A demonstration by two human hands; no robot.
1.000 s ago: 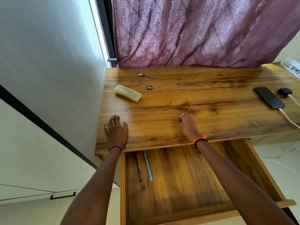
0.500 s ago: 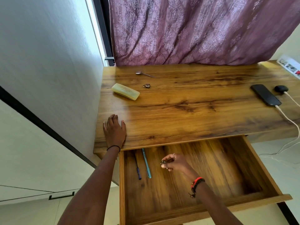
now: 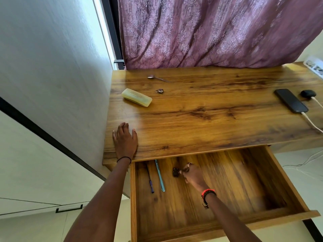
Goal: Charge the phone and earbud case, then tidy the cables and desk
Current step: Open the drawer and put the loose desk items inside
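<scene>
Nearest to me, a wooden drawer (image 3: 227, 222) is standing pulled open beneath the desk (image 3: 201, 130). My right hand (image 3: 193, 175) is reaching into it, fingers curled and their tips pinching a small dark object (image 3: 175, 172) low over the drawer floor; motion blur is hiding what it is. Left of it, a light blue pen (image 3: 160, 175) and a dark blue pen (image 3: 150, 180) are lying side by side. My left hand (image 3: 125, 139) is resting flat on the desk's near left corner, fingers straight and slightly spread. Farther back on the left, a pale yellow glasses case (image 3: 136, 97), a small ring-like trinket (image 3: 159, 91) and a spoon (image 3: 157, 78) are lying. At the right edge, the black phone (image 3: 291, 103) is lying face up with a white cable (image 3: 311, 122) plugged in, and the dark earbud case (image 3: 308, 93) is sitting just beyond it with a second white cable (image 3: 317, 102). A mauve curtain (image 3: 209, 32) is hanging behind.
</scene>
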